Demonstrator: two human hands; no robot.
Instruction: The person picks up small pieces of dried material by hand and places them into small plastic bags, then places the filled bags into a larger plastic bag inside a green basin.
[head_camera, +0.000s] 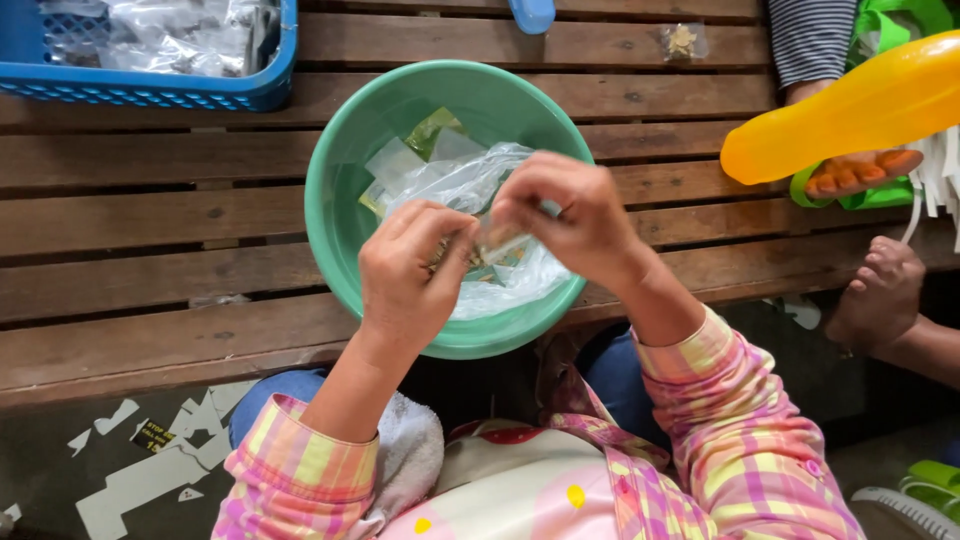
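Clear plastic is pinched between both hands over the bowl. Left hand (412, 265) has its fingers curled shut on a small packet (492, 243), and right hand (565, 215) pinches the same packet from the other side — the two hands almost touch. What is inside the packet is too small to tell.

Just under the hands lies a big clear bag (470, 185), crumpled in the green bowl (330, 190). More small packets (415, 150) rest in the bowl at about 11 o'clock from the hands, some clear, some greenish. It looks like the work is part way along — one packet in hand, several waiting in the bowl.

The bowl sits on a wooden bench (150, 220). A blue basket (180, 90) with plastic bags stands far off at 10 o'clock. One tiny packet (683, 42) lies alone on the bench at 1 o'clock. At 3 o'clock another person's hand (885, 290) rests near a yellow bottle (850, 110).
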